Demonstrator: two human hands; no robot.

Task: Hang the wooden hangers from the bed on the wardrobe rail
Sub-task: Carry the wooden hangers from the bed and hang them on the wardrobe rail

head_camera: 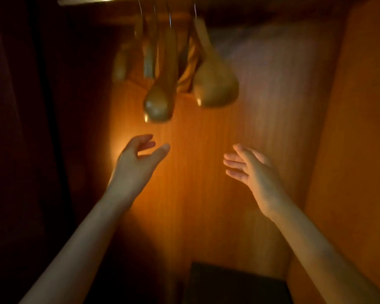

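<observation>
The fingers [146, 142] of the left hand [136, 159] are loosely curled and apart from the thumb, and they hold nothing. The fingers [234, 164] of the right hand [252, 172] are spread a little and also empty, with the palm turned toward the left. Both hands are raised inside the wardrobe, apart from each other, and both bare forearms rise from the bottom corners of the view.

Above the hands hang the wooden hangers [162, 84], several of them close together, seen end-on from below. Two rounded shoulder ends are nearest to the camera: one [157, 106] just above the left hand without touching it, and a broader one [215, 88] a little to the right and higher. More hangers are behind them on the left, blurred. Their thin metal hooks [169, 9] go up to the top of the picture, where the wardrobe rail [101, 1] is probably the pale bar at the upper edge, though the view there is too dim to be sure.

Behind everything is the wooden back panel [195, 172] of the wardrobe, lit warm orange, and the right side wall [355, 128] stands beside the right arm. The left side is very dark. At the bottom, between the arms, there is a dark box-like object [235, 284].
</observation>
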